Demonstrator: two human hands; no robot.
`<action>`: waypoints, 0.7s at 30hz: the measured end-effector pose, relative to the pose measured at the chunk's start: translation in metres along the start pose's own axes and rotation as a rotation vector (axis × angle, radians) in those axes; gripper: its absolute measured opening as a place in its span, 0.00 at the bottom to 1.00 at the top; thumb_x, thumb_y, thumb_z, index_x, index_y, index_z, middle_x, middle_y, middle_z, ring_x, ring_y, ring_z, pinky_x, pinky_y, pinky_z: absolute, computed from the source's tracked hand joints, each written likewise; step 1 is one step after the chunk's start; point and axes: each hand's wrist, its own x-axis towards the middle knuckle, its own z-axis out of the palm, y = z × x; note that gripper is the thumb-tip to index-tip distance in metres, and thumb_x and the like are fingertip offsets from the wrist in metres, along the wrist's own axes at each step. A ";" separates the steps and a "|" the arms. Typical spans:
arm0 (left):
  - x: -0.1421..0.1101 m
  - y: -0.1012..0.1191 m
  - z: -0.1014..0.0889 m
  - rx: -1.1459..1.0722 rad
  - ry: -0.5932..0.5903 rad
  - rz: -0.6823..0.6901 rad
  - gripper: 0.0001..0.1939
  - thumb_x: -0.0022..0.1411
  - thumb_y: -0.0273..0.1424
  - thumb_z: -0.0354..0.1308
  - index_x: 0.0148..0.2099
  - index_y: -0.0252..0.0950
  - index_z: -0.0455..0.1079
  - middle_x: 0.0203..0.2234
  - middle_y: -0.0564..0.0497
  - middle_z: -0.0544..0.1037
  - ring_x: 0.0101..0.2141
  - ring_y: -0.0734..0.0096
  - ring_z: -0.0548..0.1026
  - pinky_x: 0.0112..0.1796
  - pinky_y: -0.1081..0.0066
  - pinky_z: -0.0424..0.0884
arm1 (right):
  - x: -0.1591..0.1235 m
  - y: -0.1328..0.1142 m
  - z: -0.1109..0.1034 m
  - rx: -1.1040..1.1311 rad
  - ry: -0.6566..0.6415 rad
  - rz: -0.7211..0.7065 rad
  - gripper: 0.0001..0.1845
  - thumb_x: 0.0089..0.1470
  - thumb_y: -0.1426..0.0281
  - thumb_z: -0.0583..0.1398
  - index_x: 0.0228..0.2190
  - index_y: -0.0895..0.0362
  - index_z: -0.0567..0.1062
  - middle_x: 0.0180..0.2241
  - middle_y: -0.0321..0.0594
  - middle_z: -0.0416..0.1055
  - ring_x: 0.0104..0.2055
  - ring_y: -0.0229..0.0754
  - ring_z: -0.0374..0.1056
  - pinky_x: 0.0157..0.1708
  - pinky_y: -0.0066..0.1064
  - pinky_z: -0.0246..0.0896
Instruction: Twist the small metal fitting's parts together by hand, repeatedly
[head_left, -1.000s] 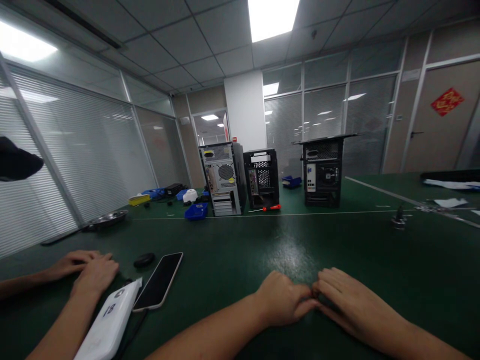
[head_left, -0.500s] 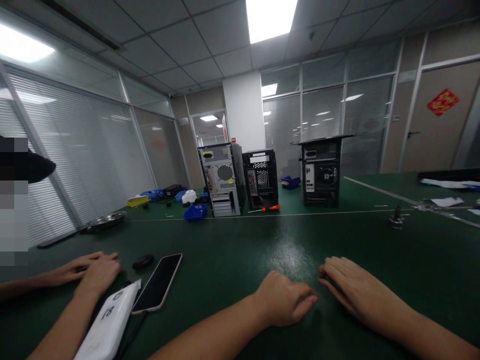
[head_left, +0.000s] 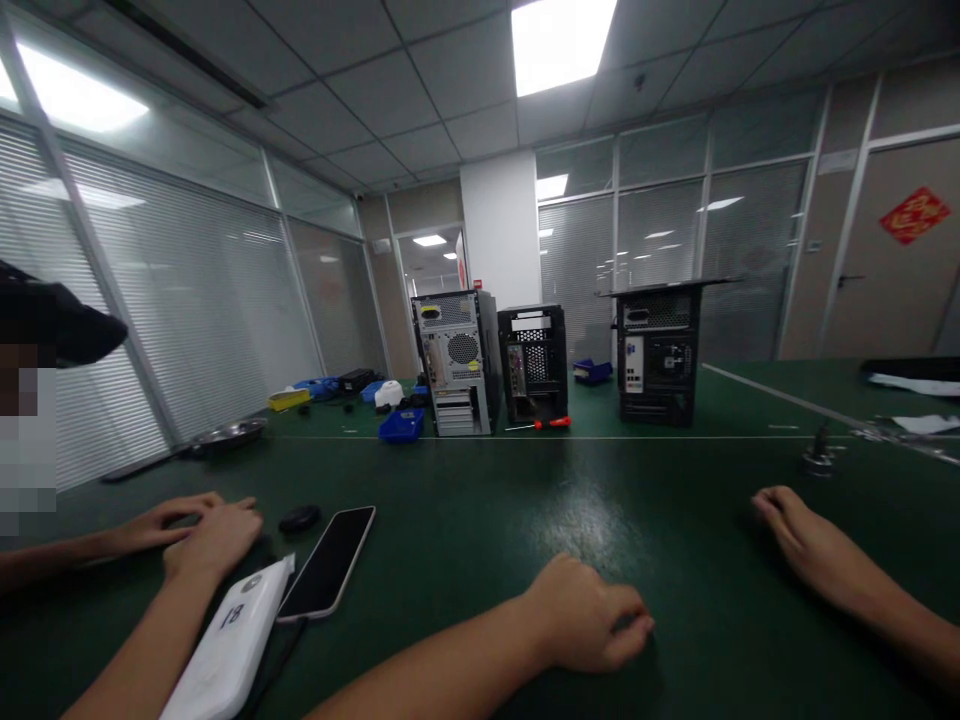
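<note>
My left hand (head_left: 589, 620) rests knuckles up on the green table (head_left: 480, 500) in front of me, its fingers curled under and nothing visible in them. My right hand (head_left: 806, 535) lies far off to the right on the table with its fingers stretched out flat, holding nothing. The two hands are well apart. Nearest to my left hand, further left, are a black phone (head_left: 328, 563) lying face up and a white power bank (head_left: 229, 650) with a cable.
A co-worker's two hands (head_left: 195, 522) rest at the left beside a small black disc (head_left: 299, 518). Three computer cases (head_left: 457, 362) (head_left: 536, 362) (head_left: 658, 350) stand at the back with a red screwdriver (head_left: 551, 423), a blue bin (head_left: 401, 425) and a metal tray (head_left: 225, 436). A small metal stand (head_left: 817, 458) sits to the right.
My hands were touching at the fingertips; my right hand has slid well to the right and my left hand stayed near the middle. The view tilted slightly.
</note>
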 end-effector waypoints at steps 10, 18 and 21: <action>-0.001 -0.002 0.004 -0.002 -0.005 -0.005 0.17 0.67 0.43 0.49 0.46 0.44 0.75 0.19 0.53 0.76 0.24 0.65 0.77 0.24 0.73 0.66 | 0.014 0.024 -0.005 -0.051 0.082 -0.071 0.24 0.59 0.52 0.50 0.47 0.55 0.70 0.47 0.52 0.73 0.45 0.50 0.72 0.46 0.40 0.64; -0.001 0.000 0.000 0.001 -0.004 -0.005 0.16 0.66 0.43 0.50 0.45 0.43 0.76 0.19 0.53 0.76 0.24 0.65 0.78 0.24 0.74 0.66 | 0.022 0.061 -0.033 -0.291 0.157 -0.182 0.26 0.52 0.55 0.58 0.50 0.53 0.75 0.54 0.48 0.70 0.50 0.52 0.69 0.50 0.41 0.61; 0.000 0.000 -0.001 0.005 -0.004 -0.006 0.16 0.66 0.42 0.50 0.46 0.43 0.75 0.19 0.53 0.75 0.24 0.65 0.78 0.23 0.74 0.66 | 0.024 0.066 -0.030 -0.270 0.070 -0.148 0.27 0.51 0.54 0.59 0.49 0.53 0.76 0.52 0.49 0.72 0.48 0.50 0.71 0.48 0.40 0.62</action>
